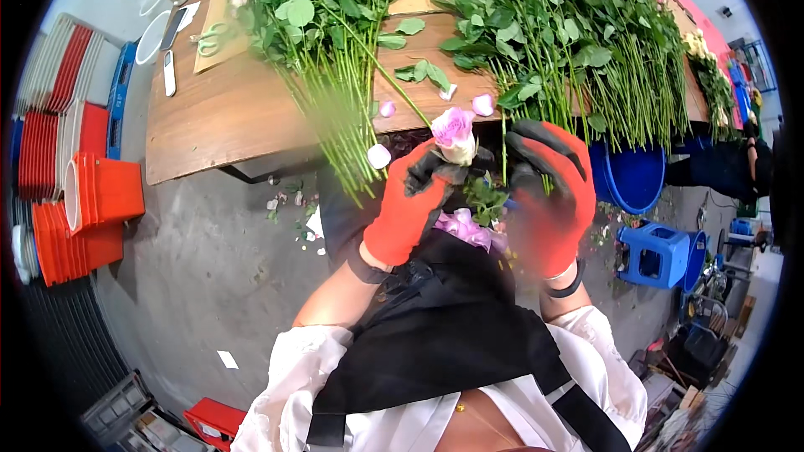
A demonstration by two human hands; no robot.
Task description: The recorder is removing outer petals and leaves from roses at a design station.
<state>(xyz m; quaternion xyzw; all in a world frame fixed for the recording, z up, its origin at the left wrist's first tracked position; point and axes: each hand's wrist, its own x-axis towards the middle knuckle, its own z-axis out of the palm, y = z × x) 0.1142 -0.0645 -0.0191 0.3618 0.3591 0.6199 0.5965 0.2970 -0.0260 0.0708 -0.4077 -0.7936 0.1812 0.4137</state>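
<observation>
My left hand (pixel 411 198), in a red glove with black palm, grips a pink rose (pixel 453 132) just below its head. The rose's green stem runs up and left over the table. My right hand (pixel 553 182), gloved alike, is just right of the rose with fingers curved and apart; nothing shows in it. Loose petals (pixel 483 105) and leaves (pixel 411 26) lie on the wooden table (pixel 232 119). Cut roses with long stems (pixel 339 94) lie at the left, more leafy stems (pixel 641 81) at the right. Pink petals (pixel 468 226) are heaped below my hands.
Green-handled scissors (pixel 213 39), a phone (pixel 173 29) and a white device (pixel 169 74) lie at the table's left. A blue tub (pixel 628 176) and a blue stool (pixel 656 254) stand at right. Stacked red crates (pixel 107 191) are at left. A person (pixel 722 166) is at far right.
</observation>
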